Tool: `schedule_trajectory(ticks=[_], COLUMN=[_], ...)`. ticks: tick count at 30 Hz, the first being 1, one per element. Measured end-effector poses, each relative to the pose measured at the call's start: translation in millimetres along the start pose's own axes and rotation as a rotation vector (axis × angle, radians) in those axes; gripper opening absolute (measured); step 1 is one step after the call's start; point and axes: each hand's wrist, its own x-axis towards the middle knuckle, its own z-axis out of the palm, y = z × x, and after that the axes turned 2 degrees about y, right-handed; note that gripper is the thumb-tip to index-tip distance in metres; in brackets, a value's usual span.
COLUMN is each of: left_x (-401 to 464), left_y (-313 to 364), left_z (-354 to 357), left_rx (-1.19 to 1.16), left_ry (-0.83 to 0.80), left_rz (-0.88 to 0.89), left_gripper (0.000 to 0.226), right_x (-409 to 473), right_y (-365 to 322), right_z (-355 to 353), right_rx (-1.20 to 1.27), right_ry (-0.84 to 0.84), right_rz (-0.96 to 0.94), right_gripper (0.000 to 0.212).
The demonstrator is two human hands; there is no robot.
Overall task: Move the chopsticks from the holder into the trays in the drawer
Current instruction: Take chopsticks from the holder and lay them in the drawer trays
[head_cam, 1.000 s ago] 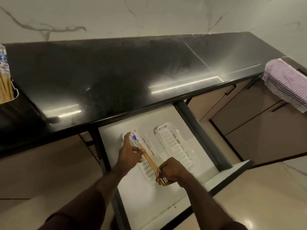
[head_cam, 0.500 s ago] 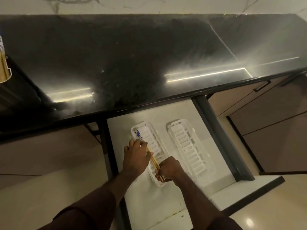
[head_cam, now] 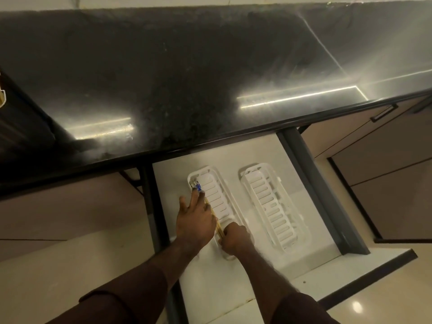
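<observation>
Two white slotted trays lie side by side in the open white drawer (head_cam: 311,239). Wooden chopsticks (head_cam: 216,222) with blue-patterned tops lie along the left side of the left tray (head_cam: 217,195). My left hand (head_cam: 195,220) rests flat over their upper half, fingers spread. My right hand (head_cam: 235,238) is closed on their lower ends at the tray's near end. The right tray (head_cam: 271,206) holds nothing. The chopstick holder (head_cam: 1,94) shows only as a sliver at the far left edge.
A black glossy countertop (head_cam: 187,78) overhangs the back of the drawer. Dark drawer rails (head_cam: 315,183) run along both sides. Beige cabinet fronts with dark handles (head_cam: 383,115) stand to the right, and pale floor lies below.
The chopsticks have come down from a tilted hold to lie in the left tray. My left hand has flattened over them. The view has tilted down, pushing the holder almost out of frame.
</observation>
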Motion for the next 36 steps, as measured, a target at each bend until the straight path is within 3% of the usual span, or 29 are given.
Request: schedule_trajectory(ticks=[11, 18, 23, 29, 36], left_x=[7.5, 13.6, 25.7, 12.1, -35.4], left_y=[1.5, -0.8, -12.5, -31.7, -53.6], left_z=[-18.0, -13.3, -26.4, -76.0, -157.6], left_rx=[0.284, 0.291, 0.037, -0.279, -0.427], left_ry=[-0.111, -0.157, -0.116, 0.045, 0.241], left_rz=[0.267, 0.285, 0.256, 0.251, 0.209], left_gripper=[0.05, 0.047, 0.053, 0.038, 0.036], right_x=[-4.3, -10.5, -25.1, -58.8, -128.9], right_y=[0.3, -0.5, -1.7, -11.7, -53.4], right_z=[14.7, 8.9, -16.4, -70.1, -121.2], right_rx=[-0.031, 0.06, 0.241, 0.364, 0.467], right_ry=[0.145, 0.206, 0.283, 0.424, 0.57], right_rz=[-0.08, -0.092, -0.127, -0.239, -0.476], right_gripper=[0.028, 0.029, 0.026, 0.02, 0.018])
